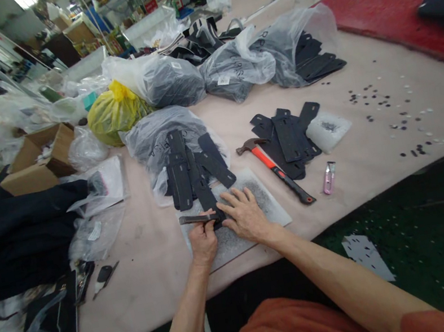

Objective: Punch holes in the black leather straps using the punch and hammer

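My left hand [203, 243] is closed around a dark metal punch tool [192, 219], which lies nearly level and points left. My right hand [246, 214] rests flat with spread fingers beside it, touching a black strip [205, 194] on the speckled white board [275, 212]. The strip's near end is partly hidden by my hands. Just beyond, more black slotted strips [181, 176] lie in a loose heap at the mouth of a printed plastic bag [171, 122]. To the right is a hammer [277, 170] with an orange and black handle.
A second heap of black strips [287, 134] lies beyond the hammer, near a small white block [329, 130] and a pink-handled tool [329, 177]. Small punched discs [386, 97] are scattered at right. Filled bags [172, 80], a cardboard box [42, 157] and dark cloth [19, 236] surround the area.
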Demonstrator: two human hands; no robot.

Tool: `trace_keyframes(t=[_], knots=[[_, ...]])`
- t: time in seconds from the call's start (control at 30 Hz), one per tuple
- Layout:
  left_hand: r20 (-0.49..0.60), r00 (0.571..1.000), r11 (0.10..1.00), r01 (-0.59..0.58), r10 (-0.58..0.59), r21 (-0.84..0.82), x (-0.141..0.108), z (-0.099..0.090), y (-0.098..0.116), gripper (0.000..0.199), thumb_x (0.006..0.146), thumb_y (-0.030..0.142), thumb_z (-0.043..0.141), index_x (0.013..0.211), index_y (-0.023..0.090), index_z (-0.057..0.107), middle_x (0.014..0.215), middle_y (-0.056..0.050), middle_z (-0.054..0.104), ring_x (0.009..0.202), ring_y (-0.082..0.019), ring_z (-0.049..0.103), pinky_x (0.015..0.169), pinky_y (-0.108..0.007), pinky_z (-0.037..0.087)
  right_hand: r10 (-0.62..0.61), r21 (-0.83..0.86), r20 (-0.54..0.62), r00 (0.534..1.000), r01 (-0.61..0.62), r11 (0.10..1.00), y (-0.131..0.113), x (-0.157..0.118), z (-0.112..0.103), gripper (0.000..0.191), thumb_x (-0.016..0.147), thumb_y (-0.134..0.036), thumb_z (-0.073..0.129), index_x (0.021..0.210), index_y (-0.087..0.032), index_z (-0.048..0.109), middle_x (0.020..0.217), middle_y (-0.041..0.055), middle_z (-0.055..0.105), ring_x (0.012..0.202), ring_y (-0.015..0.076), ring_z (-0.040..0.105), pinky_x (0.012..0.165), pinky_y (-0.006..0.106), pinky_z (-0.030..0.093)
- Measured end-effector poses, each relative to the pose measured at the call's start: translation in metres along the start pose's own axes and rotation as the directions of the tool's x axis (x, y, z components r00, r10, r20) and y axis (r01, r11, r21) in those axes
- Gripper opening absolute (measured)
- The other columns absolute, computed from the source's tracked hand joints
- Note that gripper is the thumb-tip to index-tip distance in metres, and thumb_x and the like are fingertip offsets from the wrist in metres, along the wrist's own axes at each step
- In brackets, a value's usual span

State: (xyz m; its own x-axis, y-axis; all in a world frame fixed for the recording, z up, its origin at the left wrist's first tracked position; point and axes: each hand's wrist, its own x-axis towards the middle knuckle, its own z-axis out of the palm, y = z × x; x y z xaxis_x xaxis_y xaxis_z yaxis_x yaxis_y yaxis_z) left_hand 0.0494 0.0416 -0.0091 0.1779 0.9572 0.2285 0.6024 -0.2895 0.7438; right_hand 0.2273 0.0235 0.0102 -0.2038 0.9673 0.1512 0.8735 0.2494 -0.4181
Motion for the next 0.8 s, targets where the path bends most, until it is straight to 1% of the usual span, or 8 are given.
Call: trace_keyframes(t=[0.23,0.33,0.4,0.5,0.6,0.7,0.73,0.8], knots=[[0.004,0.996,0.987,-0.086,0.086,0.132,-0.002,0.010,-0.004,0.025,0.089,0.018,0.046,0.105,0.017,0.066,0.109,-0.009,0.071,0.107,-0.022,0.064,0.098,-0.042,0.050,-0.014,0.045,0.003,1.000,0.014,0.999,-0.002,-0.001,0.000,0.047,0.083,-0.037,0.063,0.129,-0.028,0.054,0.142,0.0062,0.046,0.133,0.0335,0.029,0.108,0.056,0.015],[0.002,0.996,0.985,-0.092,0.093,0.148,-0.002,0.011,-0.003,0.025,0.089,0.016,0.046,0.106,0.017,0.064,0.108,-0.009,0.070,0.105,-0.022,0.064,0.096,-0.040,0.051,0.012,0.116,-0.044,0.999,-0.007,0.993,0.010,0.003,-0.009,0.034,0.087,-0.031,0.056,0.120,-0.024,0.060,0.133,0.0080,0.053,0.123,0.0289,0.041,0.104,0.048,0.027],[0.011,0.993,0.982,-0.115,0.115,0.147,-0.003,0.012,-0.004,0.024,0.088,0.016,0.047,0.106,0.018,0.063,0.108,-0.008,0.070,0.105,-0.022,0.064,0.095,-0.039,0.051,0.116,0.104,-0.109,0.987,-0.105,0.989,0.029,0.009,-0.020,0.029,0.089,-0.027,0.050,0.115,-0.018,0.062,0.124,0.0113,0.057,0.112,0.0267,0.048,0.098,0.042,0.034],[0.012,0.989,0.977,-0.150,0.150,0.150,-0.003,0.012,-0.005,0.024,0.088,0.015,0.048,0.107,0.018,0.062,0.107,-0.009,0.068,0.105,-0.022,0.063,0.095,-0.040,0.051,0.334,-0.052,-0.162,0.929,-0.346,0.937,0.069,0.020,-0.037,0.031,0.087,-0.027,0.052,0.112,-0.012,0.059,0.118,0.0179,0.055,0.108,0.0308,0.048,0.092,0.042,0.037],[0.015,0.989,0.977,-0.148,0.147,0.153,-0.002,0.012,-0.006,0.023,0.087,0.013,0.047,0.105,0.019,0.061,0.104,-0.009,0.067,0.105,-0.023,0.061,0.094,-0.042,0.051,0.537,-0.073,-0.093,0.838,-0.544,0.836,0.105,0.031,-0.048,0.032,0.080,-0.025,0.061,0.107,-0.010,0.057,0.113,0.0212,0.054,0.107,0.0321,0.050,0.086,0.041,0.040],[0.025,0.990,0.980,-0.141,0.139,0.142,-0.001,0.011,-0.004,0.020,0.086,0.011,0.047,0.098,0.020,0.061,0.100,-0.008,0.066,0.104,-0.023,0.060,0.093,-0.042,0.050,0.666,0.264,0.084,0.741,-0.661,0.703,0.125,0.041,-0.056,0.013,0.074,-0.015,0.062,0.086,-0.013,0.056,0.093,0.0138,0.059,0.085,0.0206,0.058,0.072,0.029,0.044],[0.027,0.990,0.981,-0.140,0.138,0.136,-0.001,0.011,-0.003,0.020,0.086,0.011,0.047,0.097,0.020,0.061,0.099,-0.008,0.066,0.103,-0.023,0.061,0.093,-0.042,0.051,0.673,0.359,0.147,0.725,-0.673,0.647,0.127,0.045,-0.059,0.006,0.074,-0.015,0.059,0.078,-0.015,0.054,0.081,0.0094,0.059,0.072,0.0160,0.056,0.063,0.025,0.044],[0.026,0.991,0.982,-0.136,0.134,0.129,-0.002,0.010,-0.003,0.019,0.086,0.011,0.047,0.097,0.020,0.060,0.098,-0.008,0.066,0.101,-0.023,0.061,0.091,-0.041,0.051,0.644,0.460,0.252,0.723,-0.675,0.577,0.125,0.053,-0.067,0.012,0.077,-0.019,0.053,0.066,-0.019,0.049,0.061,0.0006,0.053,0.051,0.0107,0.046,0.048,0.022,0.041]])
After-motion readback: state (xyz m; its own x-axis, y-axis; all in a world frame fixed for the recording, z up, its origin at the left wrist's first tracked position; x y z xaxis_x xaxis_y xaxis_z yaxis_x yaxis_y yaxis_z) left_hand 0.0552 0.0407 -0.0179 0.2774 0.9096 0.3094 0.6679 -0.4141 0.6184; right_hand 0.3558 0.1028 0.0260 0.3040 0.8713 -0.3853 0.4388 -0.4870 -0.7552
